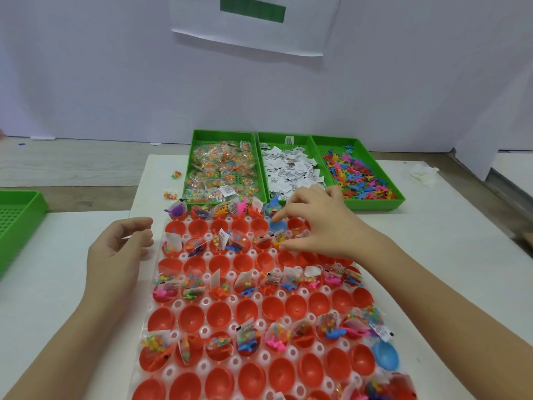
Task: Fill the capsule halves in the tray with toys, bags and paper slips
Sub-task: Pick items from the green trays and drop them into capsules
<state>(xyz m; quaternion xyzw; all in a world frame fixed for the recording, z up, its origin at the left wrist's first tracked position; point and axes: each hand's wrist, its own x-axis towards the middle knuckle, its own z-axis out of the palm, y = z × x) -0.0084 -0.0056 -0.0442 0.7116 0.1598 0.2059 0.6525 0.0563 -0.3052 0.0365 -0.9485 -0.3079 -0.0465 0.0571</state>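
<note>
While hands [119, 249] [315, 223] hover, capsule halves [157, 360] hold toys [276, 344]

My left hand [115, 255], just off the left edge of the tray [261, 324], was bare from the fingertips back to the wrist. Its fingers were slim and the palm was smooth, and the nails were too small to make out. The left forearm [57, 342], on that same side of the tray, was bare as well. It was slender and widened steadily towards the near corner of my view. My right hand [320, 223], over the tray's far rows, was equally bare, with rounded knuckles and a narrow wrist. The right forearm [432, 298], across the tray's right side, showed only skin up to the edge of my view.
</note>
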